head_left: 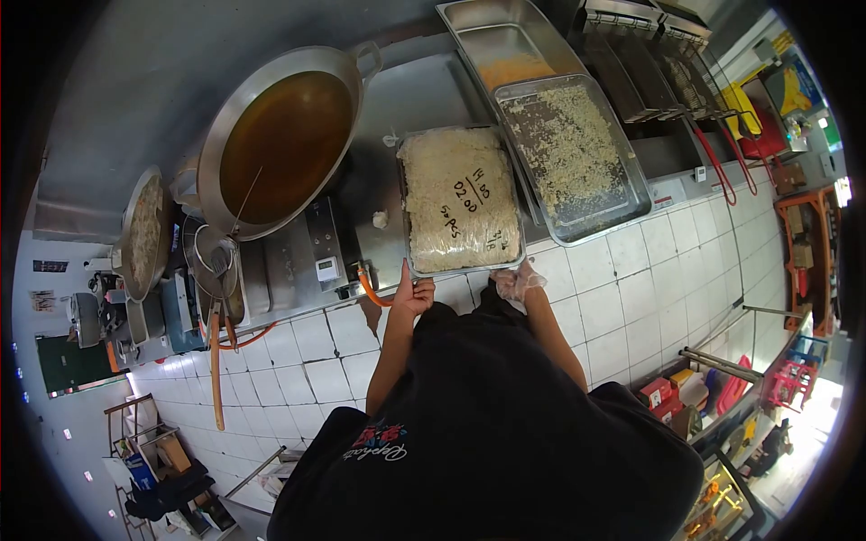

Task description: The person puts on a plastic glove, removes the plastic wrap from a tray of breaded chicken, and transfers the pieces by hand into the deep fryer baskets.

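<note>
A metal tray (464,271) of pale, crumb-coated food under clear plastic wrap (460,203) is in front of me, its far part over the steel counter. Black handwriting on the wrap includes "50 pcs". My left hand (415,293) is closed on the near left corner. At the near right corner, my right hand (521,281), in a clear plastic glove, grips the rim; some of its fingers are hidden under the tray. Just right of it, a shallow metal tray (564,230) with scattered crumbs overhangs the counter edge.
A large wok (210,171) of brown oil stands left, with a thin rod in it. Strainers with wooden handles (216,361) jut past the counter edge. Behind the crumb tray is a deep steel pan (492,41). Fryer baskets with red handles (713,162) are at right. White tiles (307,379) cover the floor.
</note>
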Available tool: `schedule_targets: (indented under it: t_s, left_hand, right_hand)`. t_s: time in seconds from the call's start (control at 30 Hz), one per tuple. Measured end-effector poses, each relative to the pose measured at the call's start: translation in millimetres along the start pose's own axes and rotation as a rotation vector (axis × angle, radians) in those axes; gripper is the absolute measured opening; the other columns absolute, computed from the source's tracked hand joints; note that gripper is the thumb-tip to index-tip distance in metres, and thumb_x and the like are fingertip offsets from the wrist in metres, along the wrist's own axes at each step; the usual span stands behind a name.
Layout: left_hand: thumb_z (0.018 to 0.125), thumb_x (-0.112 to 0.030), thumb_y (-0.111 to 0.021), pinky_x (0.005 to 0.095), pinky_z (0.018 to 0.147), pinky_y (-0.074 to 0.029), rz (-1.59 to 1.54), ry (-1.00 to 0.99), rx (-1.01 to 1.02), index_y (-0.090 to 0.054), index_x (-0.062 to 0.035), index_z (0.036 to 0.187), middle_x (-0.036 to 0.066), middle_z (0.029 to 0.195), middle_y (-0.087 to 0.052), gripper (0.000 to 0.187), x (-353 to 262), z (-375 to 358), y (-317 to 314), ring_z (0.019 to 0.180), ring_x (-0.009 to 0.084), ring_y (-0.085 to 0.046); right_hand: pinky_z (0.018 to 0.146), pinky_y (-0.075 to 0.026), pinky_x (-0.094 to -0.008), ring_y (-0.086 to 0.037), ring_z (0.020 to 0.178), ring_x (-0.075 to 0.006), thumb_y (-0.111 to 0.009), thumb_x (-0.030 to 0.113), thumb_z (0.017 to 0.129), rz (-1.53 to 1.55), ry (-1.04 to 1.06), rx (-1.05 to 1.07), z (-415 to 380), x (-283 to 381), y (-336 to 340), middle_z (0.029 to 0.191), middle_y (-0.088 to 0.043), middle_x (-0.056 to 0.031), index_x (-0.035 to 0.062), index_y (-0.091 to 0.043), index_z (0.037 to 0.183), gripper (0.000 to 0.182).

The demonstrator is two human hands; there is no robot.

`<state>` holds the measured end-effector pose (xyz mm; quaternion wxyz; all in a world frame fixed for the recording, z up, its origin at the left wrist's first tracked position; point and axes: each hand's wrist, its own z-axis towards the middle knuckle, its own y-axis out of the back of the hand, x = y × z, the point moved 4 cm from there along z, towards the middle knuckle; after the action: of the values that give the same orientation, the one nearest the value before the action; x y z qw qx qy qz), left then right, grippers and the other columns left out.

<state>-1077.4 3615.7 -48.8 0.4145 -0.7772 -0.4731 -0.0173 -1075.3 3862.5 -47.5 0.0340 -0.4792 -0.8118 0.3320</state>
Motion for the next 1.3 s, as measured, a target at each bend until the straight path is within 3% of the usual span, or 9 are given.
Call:
schedule_targets:
  t_s: [0.33, 0.6, 0.8, 0.87, 1.0, 1.07, 1.17, 1.27, 1.3]
  left_hand:
    - [0.066, -0.053, -0.077, 0.0166, 0.035, -0.02, -0.121, -0.009, -0.135, -0.029, -0.0152, 0.056, -0.006, 0.05, -0.023, 0.062, -10, -6, 5, 0.041, 0.0045, -0.026]
    - [0.076, -0.05, -0.067, 0.0167, 0.037, -0.017, 0.473, 0.0, -0.299, -0.033, -0.0187, 0.059, -0.008, 0.055, -0.022, 0.05, -60, -15, 13, 0.046, 0.0032, -0.023]
    - [0.078, -0.054, -0.062, 0.0164, 0.037, -0.017, 0.65, -0.056, -0.363, -0.033, -0.0192, 0.06, -0.009, 0.055, -0.022, 0.049, -62, -18, 1, 0.045, 0.0027, -0.022]
    - [0.079, -0.055, -0.061, 0.0162, 0.037, -0.018, 0.707, -0.064, -0.358, -0.033, -0.0194, 0.06, -0.009, 0.055, -0.021, 0.049, -61, -21, 2, 0.045, 0.0026, -0.021]
    - [0.079, -0.059, -0.057, 0.0163, 0.037, -0.018, 0.806, -0.059, -0.404, -0.033, -0.0199, 0.06, -0.009, 0.055, -0.021, 0.05, -64, -23, 2, 0.045, 0.0028, -0.021]
    - [0.078, -0.061, -0.057, 0.0151, 0.037, -0.02, 0.936, -0.122, -0.397, -0.05, -0.0016, 0.084, -0.01, 0.054, -0.021, 0.06, -66, -23, -1, 0.044, 0.0006, -0.022]
    - [0.08, -0.062, -0.056, 0.0165, 0.039, -0.019, 1.058, -0.184, -0.447, -0.041, -0.0149, 0.066, -0.009, 0.054, -0.024, 0.051, -64, -28, -12, 0.044, 0.0016, -0.023]
    - [0.081, -0.061, -0.056, 0.0183, 0.044, -0.027, 1.11, -0.262, -0.467, -0.039, -0.0177, 0.063, -0.009, 0.055, -0.027, 0.05, -62, -27, -16, 0.045, 0.0027, -0.026]
    - [0.081, -0.06, -0.057, 0.0198, 0.048, -0.036, 1.109, -0.302, -0.477, -0.041, -0.0175, 0.065, -0.009, 0.056, -0.03, 0.048, -59, -29, -12, 0.045, 0.0035, -0.028]
  right_hand:
    - [0.032, -0.02, -0.0213, -0.022, 0.036, -0.0066, -0.047, 0.053, 0.091, -0.275, 0.105, -0.048, 4, 30, 20, 0.055, -0.041, -0.0027, 0.0044, -0.048, 0.073, 0.052]
    - [0.037, -0.021, -0.0212, -0.025, 0.041, -0.005, -0.05, 0.043, 0.093, -0.574, -0.081, 0.078, 7, 78, 35, 0.057, -0.032, 0.0061, 0.0172, -0.046, 0.07, 0.034]
    - [0.041, -0.021, -0.0237, -0.025, 0.044, -0.0074, -0.053, 0.016, 0.088, -1.013, -0.047, -0.279, 2, 102, 25, 0.06, -0.033, 0.0075, 0.0181, -0.046, 0.077, 0.013]
    - [0.044, -0.027, -0.0274, -0.033, 0.047, -0.0106, -0.054, 0.014, 0.085, -0.92, -0.155, -0.107, 19, 121, 40, 0.058, -0.037, 0.0041, 0.0155, -0.053, 0.082, 0.003]
    - [0.041, -0.032, -0.0299, -0.037, 0.044, -0.0121, -0.055, 0.012, 0.081, -1.188, -0.053, -0.145, 13, 128, 34, 0.056, -0.041, 0.0012, 0.0118, -0.056, 0.084, 0.003]
    - [0.038, -0.03, -0.0299, -0.037, 0.041, -0.0127, -0.057, 0.011, 0.08, -1.198, -0.027, -0.181, 7, 121, 26, 0.055, -0.044, 0.001, 0.0119, -0.057, 0.08, 0.001]
    - [0.042, -0.038, -0.0349, -0.048, 0.047, -0.0169, -0.054, 0.014, 0.08, -2.507, 0.484, -0.054, 24, 136, 20, 0.061, -0.055, -0.0062, 0.0033, -0.058, 0.077, 0.011]
    - [0.044, -0.038, -0.0327, -0.047, 0.049, -0.0158, -0.053, 0.015, 0.081, -2.631, 0.814, 0.076, 4, 117, 2, 0.059, -0.053, -0.0053, 0.0039, -0.058, 0.077, 0.013]
    - [0.046, -0.039, -0.0313, -0.048, 0.051, -0.0161, -0.053, 0.018, 0.085, -2.21, 0.688, 0.03, -13, 107, -4, 0.062, -0.054, -0.0039, 0.0065, -0.058, 0.079, 0.014]
